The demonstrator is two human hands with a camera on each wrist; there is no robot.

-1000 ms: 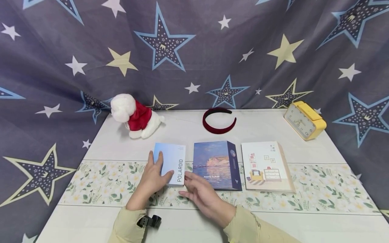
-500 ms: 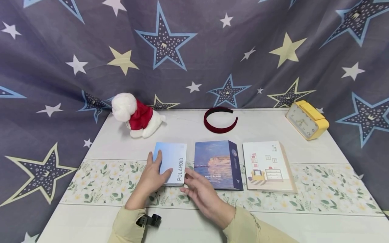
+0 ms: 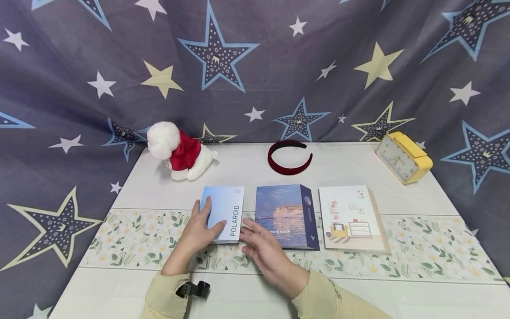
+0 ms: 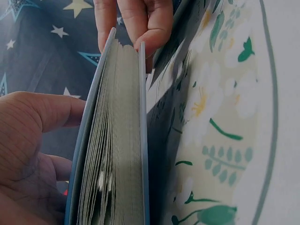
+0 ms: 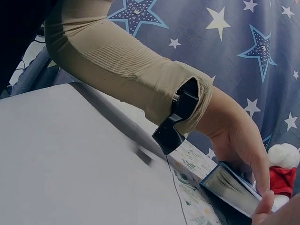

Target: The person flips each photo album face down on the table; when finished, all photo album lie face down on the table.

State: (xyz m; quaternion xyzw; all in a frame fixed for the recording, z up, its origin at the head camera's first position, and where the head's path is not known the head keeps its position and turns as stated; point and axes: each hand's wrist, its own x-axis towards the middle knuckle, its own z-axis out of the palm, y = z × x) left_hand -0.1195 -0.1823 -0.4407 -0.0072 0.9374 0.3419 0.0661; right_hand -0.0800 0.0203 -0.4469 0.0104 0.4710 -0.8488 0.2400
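A light-blue album (image 3: 227,208) marked POLAROID lies on the table at the left of a row of three. My left hand (image 3: 198,232) rests on its cover, index and middle fingers spread toward the top, thumb across the lower part. My right hand (image 3: 268,254) is at its lower right edge, fingertips against the side, thumb held apart near the corner. In the left wrist view the album's page edges (image 4: 112,136) face the camera between two covers, with the right fingers (image 4: 159,28) at the far end. The right wrist view shows the left hand (image 5: 239,140) over the album.
A dark-blue photo album (image 3: 279,208) stands close to the right hand, and a white illustrated book (image 3: 346,204) lies further right. Behind are a plush dog in red (image 3: 183,153), a dark-red headband (image 3: 275,164) and a yellow alarm clock (image 3: 404,157). A starry cloth (image 3: 263,53) hangs at the back.
The light-blue album has shifted very slightly left with the left hand on it. The right thumb has drawn a little away from the album. The other objects stay put.
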